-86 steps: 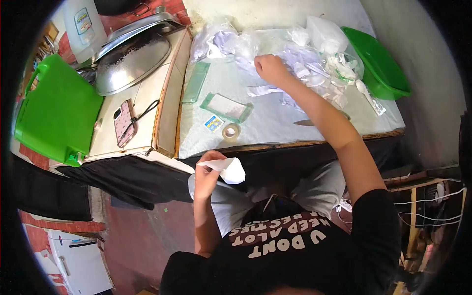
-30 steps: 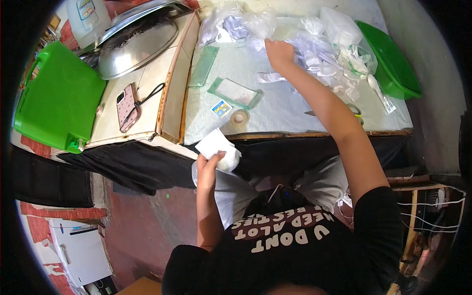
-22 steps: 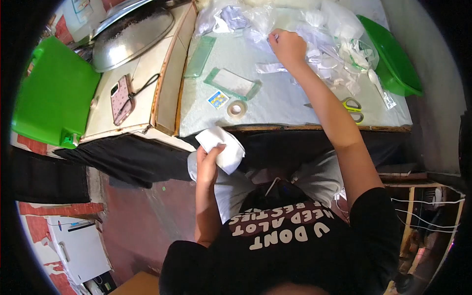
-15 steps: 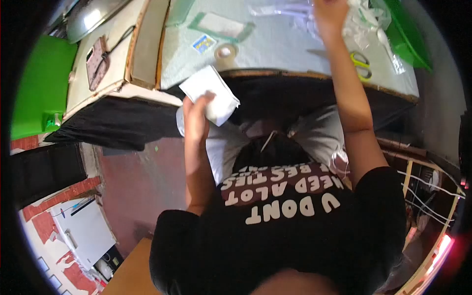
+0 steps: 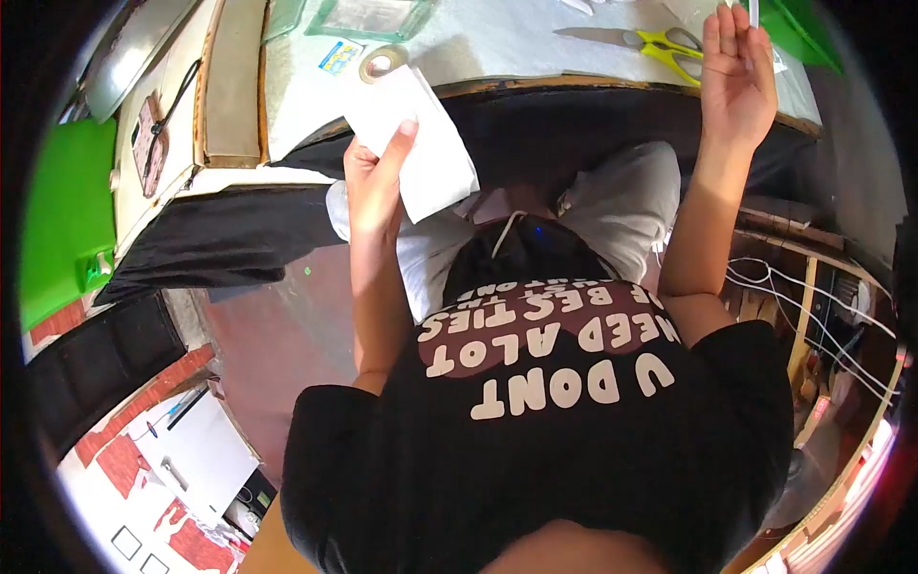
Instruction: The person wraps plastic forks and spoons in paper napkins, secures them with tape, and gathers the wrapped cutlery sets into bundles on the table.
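Note:
My left hand (image 5: 375, 187) is closed on a folded white paper (image 5: 426, 143), thumb on top, held over my lap at the table's front edge. Over the table's right side, my right hand (image 5: 738, 91) is turned palm up with its fingers extended. A thin white stick (image 5: 754, 11) is at its fingertips, its upper end cut off by the frame. Just left of that hand lie yellow-handled scissors (image 5: 660, 46). A roll of tape (image 5: 382, 63) rests beyond the paper, beside a small blue and yellow packet (image 5: 340, 56).
A clear greenish plastic packet (image 5: 368, 17) lies at the back of the white-covered table (image 5: 507, 48). Green plastic (image 5: 798, 36) stands at the far right. To the left, a phone with a strap (image 5: 148, 143) lies on a lighter surface.
My right hand has come back from the white plastic items toward me and turned palm up with the white stick. The left hand still holds the paper; the view has shifted.

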Available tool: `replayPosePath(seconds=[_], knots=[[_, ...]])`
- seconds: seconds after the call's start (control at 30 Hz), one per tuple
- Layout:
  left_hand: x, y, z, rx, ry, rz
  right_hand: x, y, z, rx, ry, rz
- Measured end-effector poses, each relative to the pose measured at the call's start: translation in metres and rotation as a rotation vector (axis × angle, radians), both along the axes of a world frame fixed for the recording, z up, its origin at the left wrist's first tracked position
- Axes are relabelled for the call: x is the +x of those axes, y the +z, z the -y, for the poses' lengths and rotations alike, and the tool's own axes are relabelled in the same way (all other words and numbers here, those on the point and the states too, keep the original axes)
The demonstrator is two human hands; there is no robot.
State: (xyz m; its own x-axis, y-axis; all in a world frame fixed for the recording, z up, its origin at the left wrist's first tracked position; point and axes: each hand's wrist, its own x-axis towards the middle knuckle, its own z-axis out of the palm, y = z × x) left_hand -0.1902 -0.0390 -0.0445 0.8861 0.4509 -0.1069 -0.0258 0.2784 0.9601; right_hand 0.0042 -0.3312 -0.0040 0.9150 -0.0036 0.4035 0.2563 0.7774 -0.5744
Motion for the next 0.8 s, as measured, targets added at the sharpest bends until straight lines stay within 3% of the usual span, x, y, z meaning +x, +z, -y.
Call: replayPosePath(seconds=[0.27, 0.3, 0.4, 0.63, 0.73, 0.8], knots=[[0.016, 0.003, 0.021, 0.094, -0.050, 0.101, -0.037, -0.006, -0.012, -0.027, 0.386, -0.068], [0.016, 0.003, 0.022, 0.114, -0.053, 0.112, -0.037, -0.009, -0.019, -0.097, 0.396, 0.039], [0.015, 0.002, 0.020, 0.096, -0.081, 0.094, -0.049, -0.007, -0.025, -0.182, 0.403, -0.013], [-0.001, 0.005, 0.022, 0.156, -0.153, 0.046, -0.045, -0.027, -0.027, -0.115, 0.792, 0.035], [-0.008, 0.001, 0.023, 0.127, -0.176, 0.039, -0.070, -0.011, -0.042, -0.476, 0.507, -0.146], [-0.012, -0.004, 0.023, 0.089, -0.215, 0.047, -0.080, -0.009, -0.047, -0.563, 0.474, -0.133]])
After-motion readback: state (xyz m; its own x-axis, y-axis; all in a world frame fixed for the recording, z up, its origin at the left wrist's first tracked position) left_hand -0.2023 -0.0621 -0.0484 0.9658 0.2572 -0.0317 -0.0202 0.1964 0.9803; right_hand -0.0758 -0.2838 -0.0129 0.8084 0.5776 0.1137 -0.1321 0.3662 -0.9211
